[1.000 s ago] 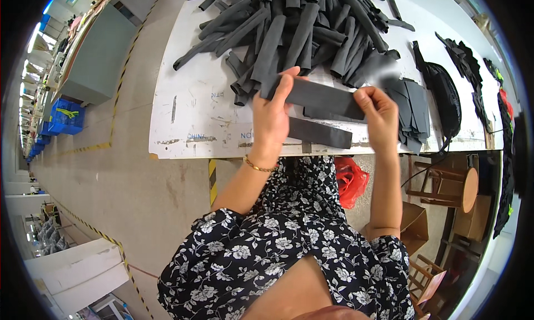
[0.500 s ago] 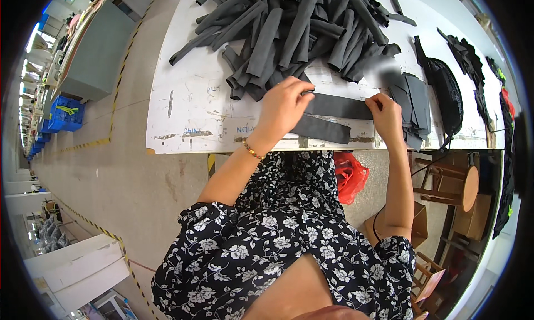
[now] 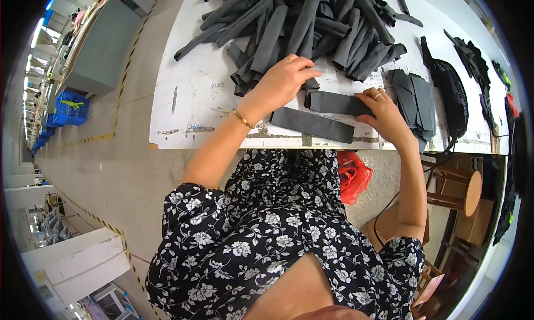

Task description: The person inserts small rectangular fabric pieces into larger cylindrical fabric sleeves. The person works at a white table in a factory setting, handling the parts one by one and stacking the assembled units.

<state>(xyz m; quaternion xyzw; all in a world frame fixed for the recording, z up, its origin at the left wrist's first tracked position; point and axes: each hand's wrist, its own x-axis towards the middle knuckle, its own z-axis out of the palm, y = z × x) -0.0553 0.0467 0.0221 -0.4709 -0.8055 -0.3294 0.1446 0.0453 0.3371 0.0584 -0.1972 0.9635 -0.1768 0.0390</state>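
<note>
My right hand [image 3: 387, 115] grips the right end of a dark grey fabric strip [image 3: 334, 103] lying on the white table, its thumb at the near edge and its fingers at the far edge. The strip's left end curls up slightly. Nearer the table edge lies a second flat grey strip [image 3: 311, 124], which no hand touches. My left hand [image 3: 280, 82] is over the near side of a heap of rolled dark fabric pieces [image 3: 300, 28]. Its fingers stretch to the right, apart, with nothing visible in them; the thumb is partly hidden.
A stack of flat grey pieces [image 3: 413, 100] lies right of my right hand, with a black mesh pouch [image 3: 451, 97] beyond it. More black material [image 3: 470, 58] runs along the right. Below the table are a red plastic bag [image 3: 354, 176] and a wooden stool [image 3: 473, 193].
My left hand has let go of the strip's left end and moved up and left toward the heap. My right hand has shifted its grip on the strip, which lies lower and partly curled.
</note>
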